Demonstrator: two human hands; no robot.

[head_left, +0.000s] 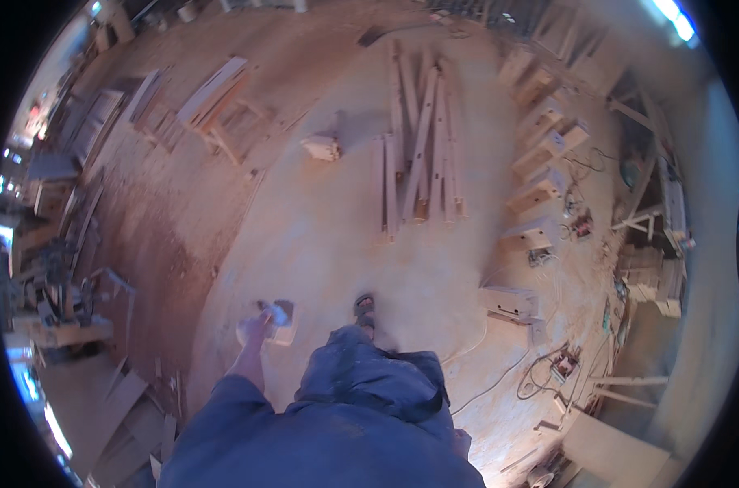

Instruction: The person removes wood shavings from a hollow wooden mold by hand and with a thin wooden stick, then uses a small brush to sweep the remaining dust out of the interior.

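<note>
My left hand (258, 327) reaches forward, low and left of my body. Its fingers are curled and a blurred bluish-white item (279, 312) shows at them; its kind I cannot make out. Right beside and partly behind this hand is a pale, box-like piece (284, 334), and whether the hand touches it is unclear. Of my right hand (462, 440) only a small part shows at the right side of my dark blue clothing, with its fingers hidden. My sandalled foot (365, 307) is forward on the dusty floor.
Ahead lie several long wooden beams (422, 146) and a small pale stack (321, 147). A row of wooden box-like pieces (536, 191) lines the right, with cables (499, 382) trailing near a small machine (564, 366). Trestles with boards (215, 93) stand far left.
</note>
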